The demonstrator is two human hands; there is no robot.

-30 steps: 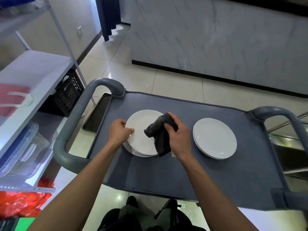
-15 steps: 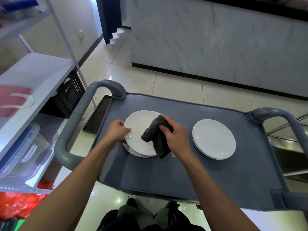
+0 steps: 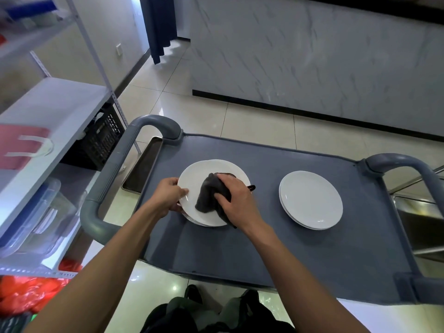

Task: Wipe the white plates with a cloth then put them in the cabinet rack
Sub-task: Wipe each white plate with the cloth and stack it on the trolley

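A white plate (image 3: 199, 174) tops a small stack on the left half of the grey cart (image 3: 264, 248). My left hand (image 3: 168, 195) pinches this plate's near-left rim, thumb on top. My right hand (image 3: 237, 200) grips a dark grey cloth (image 3: 207, 195) and presses it onto the plate's middle. A second stack of white plates (image 3: 311, 199) lies flat on the cart's right half, with no hand on it. No cabinet rack is in view.
Curved grey handles (image 3: 108, 179) rise at both ends of the cart. A metal shelf unit (image 3: 55, 106) stands at the left with a red bag (image 3: 21, 147), clear plastic boxes (image 3: 36, 219) and a black crate (image 3: 101, 140). A marble counter (image 3: 312, 56) runs behind.
My right hand has lowered the cloth from the plate's right edge onto its middle. My left hand kept its pinch on the rim, and the raised plate has settled flatter.
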